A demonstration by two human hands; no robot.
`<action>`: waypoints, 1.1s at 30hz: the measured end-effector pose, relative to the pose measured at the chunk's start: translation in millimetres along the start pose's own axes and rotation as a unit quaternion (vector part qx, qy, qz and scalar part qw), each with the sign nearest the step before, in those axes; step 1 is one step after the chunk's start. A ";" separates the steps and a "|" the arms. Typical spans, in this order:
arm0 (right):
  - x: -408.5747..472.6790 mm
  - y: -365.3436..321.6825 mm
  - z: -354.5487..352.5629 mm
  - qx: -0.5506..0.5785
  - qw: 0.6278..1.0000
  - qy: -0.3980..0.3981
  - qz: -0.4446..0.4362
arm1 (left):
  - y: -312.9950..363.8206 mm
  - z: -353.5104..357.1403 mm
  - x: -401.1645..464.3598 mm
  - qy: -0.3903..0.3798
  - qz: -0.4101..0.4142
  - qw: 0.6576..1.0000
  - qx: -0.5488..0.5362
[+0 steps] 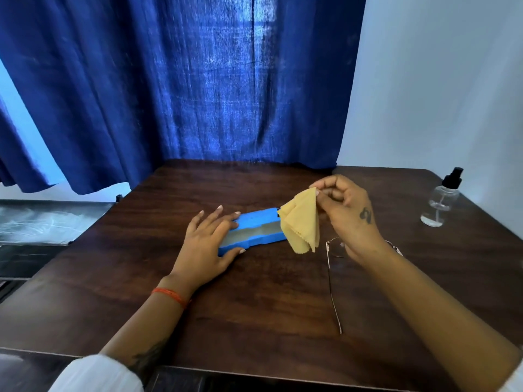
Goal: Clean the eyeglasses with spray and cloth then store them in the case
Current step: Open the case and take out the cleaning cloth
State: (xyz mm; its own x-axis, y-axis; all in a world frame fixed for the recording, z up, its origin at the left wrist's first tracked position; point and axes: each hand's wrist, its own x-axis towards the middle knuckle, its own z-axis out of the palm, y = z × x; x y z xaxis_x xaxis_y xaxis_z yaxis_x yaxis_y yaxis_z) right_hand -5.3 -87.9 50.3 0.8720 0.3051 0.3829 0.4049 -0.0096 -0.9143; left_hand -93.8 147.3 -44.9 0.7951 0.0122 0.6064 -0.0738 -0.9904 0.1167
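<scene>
The left hand (208,244) lies flat over the left end of the blue case (252,232), fingers (218,215) straight and spread, thumb along the case's near edge. The case sits on the dark wooden worktop (254,306) near its centre, long axis running from about 8 o'clock to 2 o'clock, with a grey strip down its top.

The right hand (349,219) hovers just to the 3 o'clock side of the case, thumb and forefinger pinching one corner of the yellow cloth (301,224). The cloth hangs down in loose folds, its zigzag edge at the bottom, and it covers the right end of the case from this view.

The eyeglasses (332,267) lie on the worktop at 5 o'clock from the case, directly under the right wrist, which hides most of the frame. One lens rim and one thin temple arm show; the arm stretches toward 6 o'clock.

The clear spray bottle (441,203) with a black pump top stands upright at 3 o'clock, well apart from the rest, near the worktop's right edge.

A blue curtain (198,80) hangs at 12 o'clock behind the worktop, beside a pale wall (438,80). An orange thread (169,295) circles the left wrist.
</scene>
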 end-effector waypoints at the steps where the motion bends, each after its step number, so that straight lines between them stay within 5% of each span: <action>1: -4.1 -1.3 -3.9 0.009 1.000 0.005 0.012 | 0.7 -0.3 0.5 -0.003 0.001 1.000 0.006; 8: -26.8 -5.0 -20.9 0.018 0.998 0.026 0.045 | 6.4 -4.2 3.8 -0.015 -0.011 1.000 0.004; 13: -38.1 -4.1 -21.5 0.025 0.998 0.032 0.041 | 55.5 -22.7 8.0 0.077 -0.003 0.992 -0.104; 18: -48.6 -6.3 -11.6 -0.067 0.997 0.033 -0.013 | 128.4 -48.8 11.2 0.036 -0.138 0.889 -0.434; 22: -53.5 -5.0 -6.2 -0.107 0.992 0.017 -0.059 | 137.5 -49.4 12.6 -0.060 -0.214 0.840 -0.495; 27: -54.1 -3.9 -15.3 -0.175 0.977 -0.113 -0.045 | 123.4 -55.5 7.5 -0.149 -0.292 0.716 -0.616; 33: -53.2 -6.7 -32.5 -0.127 0.943 -0.300 0.061 | 91.0 -70.0 4.3 -0.220 -0.301 0.679 -0.633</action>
State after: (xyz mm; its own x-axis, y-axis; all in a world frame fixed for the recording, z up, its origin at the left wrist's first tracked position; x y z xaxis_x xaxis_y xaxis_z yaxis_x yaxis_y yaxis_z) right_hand -45.5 -135.0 40.4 0.6340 0.7708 0.0629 0.4312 -0.2848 -0.8561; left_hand -139.3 66.8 23.4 0.9928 0.0440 -0.1115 0.1071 0.0910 0.9901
